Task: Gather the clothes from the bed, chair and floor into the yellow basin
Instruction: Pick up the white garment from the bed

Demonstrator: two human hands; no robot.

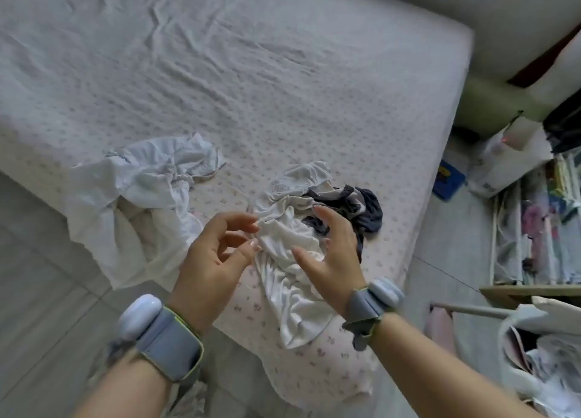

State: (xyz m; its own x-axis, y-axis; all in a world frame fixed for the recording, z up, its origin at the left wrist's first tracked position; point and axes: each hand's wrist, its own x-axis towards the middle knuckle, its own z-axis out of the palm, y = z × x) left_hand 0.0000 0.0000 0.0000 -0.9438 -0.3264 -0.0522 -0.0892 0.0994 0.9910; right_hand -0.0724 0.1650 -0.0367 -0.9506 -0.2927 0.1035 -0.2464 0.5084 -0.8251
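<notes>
Both hands reach over the bed's corner, fingers spread: the left hand (217, 254) touches the cream garment (289, 260), the right hand (333, 254) hovers over it. A dark garment (361, 207) and white shirt (141, 185) lie beyond, ungathered. No yellow basin shows.

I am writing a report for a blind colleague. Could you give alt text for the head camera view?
Two open bare hands, left hand and right hand, reach for a crumpled white garment at the corner of a bed. A dark garment lies beside it, a second white garment further left.
</notes>
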